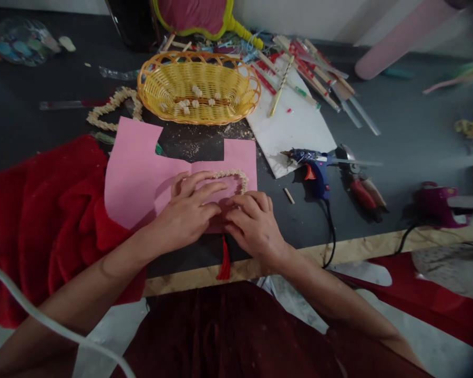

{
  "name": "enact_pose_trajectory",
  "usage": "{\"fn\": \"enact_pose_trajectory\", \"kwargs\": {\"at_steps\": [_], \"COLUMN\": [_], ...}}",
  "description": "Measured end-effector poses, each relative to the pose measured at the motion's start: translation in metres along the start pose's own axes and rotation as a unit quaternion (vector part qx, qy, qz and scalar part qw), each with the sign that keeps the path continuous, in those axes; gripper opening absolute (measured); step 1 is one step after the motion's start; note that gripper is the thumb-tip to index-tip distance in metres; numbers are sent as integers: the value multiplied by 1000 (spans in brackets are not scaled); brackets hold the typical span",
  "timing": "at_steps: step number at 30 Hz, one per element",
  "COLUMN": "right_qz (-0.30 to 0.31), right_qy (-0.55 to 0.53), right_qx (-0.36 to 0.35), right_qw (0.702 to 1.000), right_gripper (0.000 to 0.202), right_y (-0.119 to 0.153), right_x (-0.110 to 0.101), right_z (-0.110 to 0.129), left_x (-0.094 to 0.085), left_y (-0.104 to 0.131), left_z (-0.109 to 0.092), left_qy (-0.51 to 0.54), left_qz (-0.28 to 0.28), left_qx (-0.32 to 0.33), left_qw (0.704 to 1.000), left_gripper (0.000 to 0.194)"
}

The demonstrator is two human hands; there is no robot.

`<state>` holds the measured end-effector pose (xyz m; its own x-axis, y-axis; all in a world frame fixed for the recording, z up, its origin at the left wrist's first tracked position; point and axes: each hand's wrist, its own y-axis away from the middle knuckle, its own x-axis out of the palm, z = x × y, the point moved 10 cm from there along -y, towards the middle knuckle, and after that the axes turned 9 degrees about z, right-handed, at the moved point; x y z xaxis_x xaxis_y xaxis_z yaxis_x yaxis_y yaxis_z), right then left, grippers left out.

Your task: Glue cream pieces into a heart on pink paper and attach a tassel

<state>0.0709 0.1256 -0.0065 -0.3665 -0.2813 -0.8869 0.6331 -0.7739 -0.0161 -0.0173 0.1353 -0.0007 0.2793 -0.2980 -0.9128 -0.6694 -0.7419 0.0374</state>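
A strand of small, pale, bead-like pieces (pixel 236 173) curves in an arch over a pink sheet with a notch in its top edge (pixel 136 157). My left hand (pixel 193 207) lies over the strand's left side, fingers stretched out and apart. On the other side, my right hand (pixel 256 220) has its fingers curled together where the strand's right end runs under them. What its fingertips grip is hidden. Below the hands, a red tassel (pixel 224 260) hangs toward the table's front edge; where it joins is out of sight.
A yellow wicker basket (pixel 201 118) holds several pale pieces. Behind left sits another pale strand loop (pixel 102 118); red plush cloth (pixel 63 210) lies left. Rightward are a blue glue gun (pixel 319 176), pliers (pixel 362 191), a white board (pixel 299 126) and packaged sticks (pixel 315 73).
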Motion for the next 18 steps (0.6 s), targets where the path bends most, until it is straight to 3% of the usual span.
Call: {"fn": "enact_pose_trajectory", "kwargs": {"at_steps": [3, 7, 18], "right_qz": [-16, 0, 62], "right_qy": [-20, 12, 50], "right_qx": [6, -23, -107], "right_qw": [1000, 1000, 991], "right_gripper": [22, 21, 17], "right_y": [4, 5, -9], "right_x": [-9, -17, -4], "right_z": [-10, -14, -6], "left_x": [-1, -3, 5], "left_y": [0, 1, 0], "left_z": [-1, -3, -9], "left_qy": [-9, -4, -21], "left_qz": [16, 14, -2], "left_qx": [-7, -4, -21], "left_qw": [1000, 1000, 1000], "left_gripper": [19, 14, 14]}}
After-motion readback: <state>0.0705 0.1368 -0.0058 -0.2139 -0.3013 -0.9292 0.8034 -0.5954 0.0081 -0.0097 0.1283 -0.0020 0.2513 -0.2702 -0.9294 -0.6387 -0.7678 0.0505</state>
